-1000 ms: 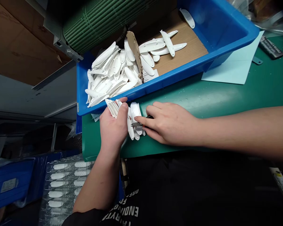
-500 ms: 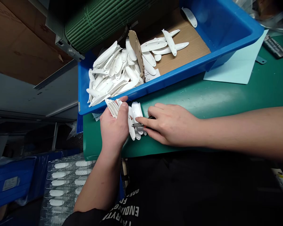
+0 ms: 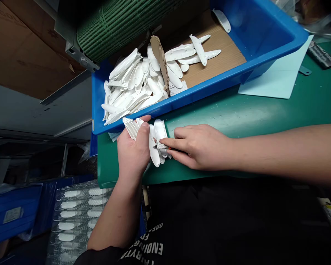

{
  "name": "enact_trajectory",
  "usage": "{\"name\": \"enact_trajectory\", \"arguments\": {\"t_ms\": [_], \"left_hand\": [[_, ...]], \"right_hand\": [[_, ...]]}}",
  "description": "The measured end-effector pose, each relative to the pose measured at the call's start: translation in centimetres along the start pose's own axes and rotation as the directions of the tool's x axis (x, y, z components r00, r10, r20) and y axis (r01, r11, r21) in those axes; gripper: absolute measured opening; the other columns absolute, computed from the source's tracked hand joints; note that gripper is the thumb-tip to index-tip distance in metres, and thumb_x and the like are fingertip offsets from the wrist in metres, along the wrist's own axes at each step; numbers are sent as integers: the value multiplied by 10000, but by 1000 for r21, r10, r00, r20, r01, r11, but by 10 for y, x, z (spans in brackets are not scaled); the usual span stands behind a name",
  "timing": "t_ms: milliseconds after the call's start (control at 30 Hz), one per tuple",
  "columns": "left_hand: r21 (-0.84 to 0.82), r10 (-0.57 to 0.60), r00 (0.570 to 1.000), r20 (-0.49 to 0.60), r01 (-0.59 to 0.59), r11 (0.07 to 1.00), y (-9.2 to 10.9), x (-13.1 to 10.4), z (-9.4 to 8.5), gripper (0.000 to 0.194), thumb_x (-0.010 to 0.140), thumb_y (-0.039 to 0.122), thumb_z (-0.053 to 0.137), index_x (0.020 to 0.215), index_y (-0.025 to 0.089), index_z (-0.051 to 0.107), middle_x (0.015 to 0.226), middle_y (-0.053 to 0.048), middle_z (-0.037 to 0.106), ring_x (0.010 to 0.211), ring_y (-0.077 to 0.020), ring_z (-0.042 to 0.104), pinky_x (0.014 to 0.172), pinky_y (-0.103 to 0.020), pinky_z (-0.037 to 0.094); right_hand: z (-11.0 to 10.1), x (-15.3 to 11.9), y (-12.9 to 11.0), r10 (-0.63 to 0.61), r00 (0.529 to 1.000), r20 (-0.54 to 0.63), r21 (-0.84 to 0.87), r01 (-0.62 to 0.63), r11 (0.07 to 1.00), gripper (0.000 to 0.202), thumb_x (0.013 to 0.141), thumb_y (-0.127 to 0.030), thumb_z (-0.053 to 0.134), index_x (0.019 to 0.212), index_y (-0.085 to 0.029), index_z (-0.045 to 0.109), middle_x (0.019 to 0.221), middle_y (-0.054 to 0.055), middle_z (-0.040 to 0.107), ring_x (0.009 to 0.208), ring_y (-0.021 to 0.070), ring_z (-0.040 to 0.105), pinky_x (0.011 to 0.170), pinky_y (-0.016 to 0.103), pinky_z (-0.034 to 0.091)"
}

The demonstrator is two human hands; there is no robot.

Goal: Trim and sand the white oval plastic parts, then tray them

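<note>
My left hand (image 3: 132, 147) is closed around several long white plastic parts (image 3: 130, 127), whose ends stick out past the thumb. One held part (image 3: 155, 156) points down toward the green table mat. In my right hand (image 3: 200, 146) is a small pair of cutting pliers (image 3: 162, 146), mostly covered by the fingers, with the jaws against or just over the white parts. The index finger lies stretched along the tool. Beside the left hand, a row of similar white parts (image 3: 160, 129) rests on the mat, partly hidden by the fingers.
Behind my hands stands a blue bin (image 3: 209, 82) with a heap of white parts (image 3: 135, 81) and an upright cardboard divider (image 3: 160, 60). A pale blue sheet (image 3: 273, 79) lies on the green mat (image 3: 223, 114). Clear trays (image 3: 71, 215) of white parts sit lower left.
The held white part beside the pliers has swung slightly down and right. The pliers have shifted a little, and their jaws show less. The left hand has barely moved.
</note>
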State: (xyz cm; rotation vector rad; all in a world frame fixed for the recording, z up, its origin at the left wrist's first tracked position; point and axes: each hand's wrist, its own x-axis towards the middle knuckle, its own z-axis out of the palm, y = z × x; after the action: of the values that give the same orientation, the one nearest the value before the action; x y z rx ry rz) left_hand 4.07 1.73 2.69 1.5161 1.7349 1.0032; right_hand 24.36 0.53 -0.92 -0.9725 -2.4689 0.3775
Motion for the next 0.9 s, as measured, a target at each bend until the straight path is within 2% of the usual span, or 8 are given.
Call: {"name": "enact_trajectory", "arguments": {"t_ms": [167, 333, 467, 900], "left_hand": [[-34, -3, 1000, -2, 3, 999, -6, 2, -1, 409, 963, 500, 654, 1207, 200, 786, 1002, -68, 768, 839, -226, 707, 696, -294, 554], [-21, 3, 1000, 12, -2, 1000, -5, 1, 0, 404, 963, 497, 664, 1203, 197, 788, 1028, -68, 776, 894, -237, 721, 733, -297, 564], [9, 23, 1000, 7, -23, 1000, -2, -1, 1, 418, 961, 504, 668, 1213, 191, 784, 1052, -70, 780, 927, -243, 727, 757, -305, 566], [30, 46, 999, -24, -46, 998, -5, 1, 1, 361, 971, 447, 671, 1203, 201, 797, 1000, -52, 784, 862, -211, 712, 709, -270, 540]], "right_hand": [[-5, 0, 1, 7, 998, -64, 22, -6, 1000, 384, 1071, -383, 527, 1384, -248, 704, 944, 68, 637, 820, 188, 523, 627, 334, 214], [-9, 0, -2, -43, 999, -32, -95, 40, 995, 380, 1079, -376, 508, 1359, -219, 710, 982, 109, 615, 861, 226, 475, 670, 348, 223], [-8, 0, -3, -63, 998, -17, -128, 61, 990, 399, 1082, -373, 500, 1390, -205, 690, 982, 117, 607, 860, 235, 457, 694, 361, 238], [-4, 0, -2, -71, 997, -22, -129, 68, 989, 390, 1083, -377, 504, 1376, -196, 688, 975, 112, 597, 859, 233, 441, 702, 352, 220]]}}
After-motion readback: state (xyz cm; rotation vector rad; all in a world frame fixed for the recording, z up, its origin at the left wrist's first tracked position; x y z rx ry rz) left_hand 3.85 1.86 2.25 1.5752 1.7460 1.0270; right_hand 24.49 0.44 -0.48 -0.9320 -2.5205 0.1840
